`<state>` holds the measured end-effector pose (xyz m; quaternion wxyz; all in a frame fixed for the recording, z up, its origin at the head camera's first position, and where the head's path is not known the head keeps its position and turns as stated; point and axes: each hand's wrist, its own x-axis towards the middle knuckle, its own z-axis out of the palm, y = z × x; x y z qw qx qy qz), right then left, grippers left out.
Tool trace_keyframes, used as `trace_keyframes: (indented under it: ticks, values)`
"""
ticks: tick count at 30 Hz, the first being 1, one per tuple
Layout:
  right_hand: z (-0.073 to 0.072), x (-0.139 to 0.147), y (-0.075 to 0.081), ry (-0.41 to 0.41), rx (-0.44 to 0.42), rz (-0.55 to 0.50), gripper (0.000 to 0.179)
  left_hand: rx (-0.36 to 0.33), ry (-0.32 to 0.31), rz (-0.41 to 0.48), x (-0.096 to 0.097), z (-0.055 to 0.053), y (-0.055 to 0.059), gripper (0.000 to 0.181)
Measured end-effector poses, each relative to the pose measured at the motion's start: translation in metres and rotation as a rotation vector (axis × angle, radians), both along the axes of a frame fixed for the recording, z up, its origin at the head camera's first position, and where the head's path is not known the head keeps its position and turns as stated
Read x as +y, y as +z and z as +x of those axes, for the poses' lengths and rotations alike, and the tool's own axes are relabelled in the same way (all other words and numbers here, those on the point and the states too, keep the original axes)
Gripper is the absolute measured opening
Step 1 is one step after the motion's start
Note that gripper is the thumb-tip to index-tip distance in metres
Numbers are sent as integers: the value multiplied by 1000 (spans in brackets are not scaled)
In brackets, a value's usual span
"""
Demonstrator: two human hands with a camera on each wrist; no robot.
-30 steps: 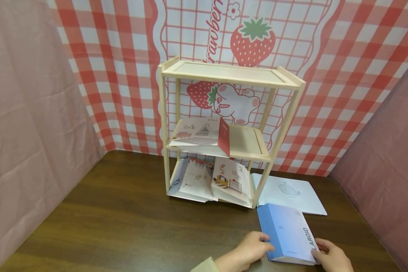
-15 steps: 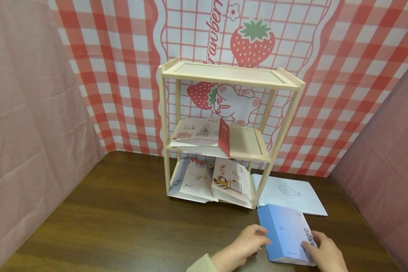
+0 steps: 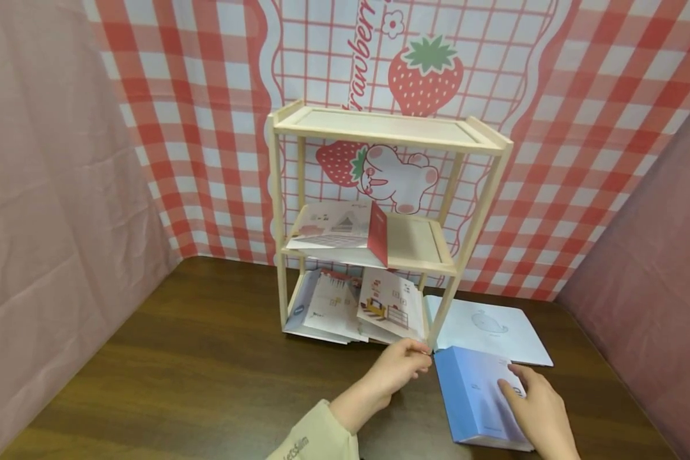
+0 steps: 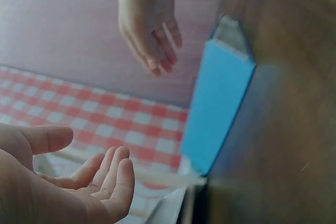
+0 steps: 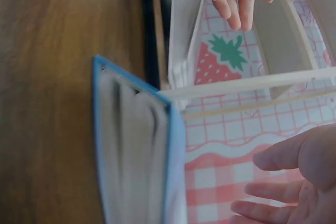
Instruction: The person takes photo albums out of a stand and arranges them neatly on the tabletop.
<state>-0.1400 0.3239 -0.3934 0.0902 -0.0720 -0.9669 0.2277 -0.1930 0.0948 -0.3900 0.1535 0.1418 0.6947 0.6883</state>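
Observation:
A thick blue photo album (image 3: 489, 396) lies on the table at the lower right of the head view. Above its cover hovers my right hand (image 3: 537, 406), fingers spread and apart from it in the right wrist view. My left hand (image 3: 399, 370) is raised in front of the shelf's lower right corner. In the left wrist view, the left hand (image 4: 79, 182) holds nothing and its fingers are loosely bent. The wooden shelf (image 3: 474, 230) holds a book with a red spine (image 3: 378, 235) on its middle board. Several books, including one with a yellow vehicle (image 3: 391, 303), lie on the bottom board.
A pale blue folder with a whale drawing (image 3: 491, 332) lies flat behind the album, beside the shelf's right post. Brown table (image 3: 207, 383) extends left. A red-checked cloth (image 3: 224, 128) hangs behind, with pink cloths (image 3: 52, 223) at the sides.
My left hand has moved from the album's spine up toward the shelf's lower right corner. My right hand has let go of the album's right edge and lifted. The album stays in place.

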Motion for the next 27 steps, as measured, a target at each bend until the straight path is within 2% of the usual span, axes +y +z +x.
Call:
trace_keyframes:
  ticks: [5, 11, 17, 27]
  values:
    - [0, -11, 8, -11, 99, -19, 43, 14, 17, 9, -17, -8, 13, 30]
    - [-4, -24, 17, -7, 216, -73, 36, -6, 48, 75, -32, -14, 23, 33]
    - [-9, -35, 24, 5, 254, -118, 34, 39, 131, 126, -45, -21, 29, 33]
    - [-19, -50, 36, 44, 243, -151, 36, 123, 258, 233, -69, -28, 44, 36]
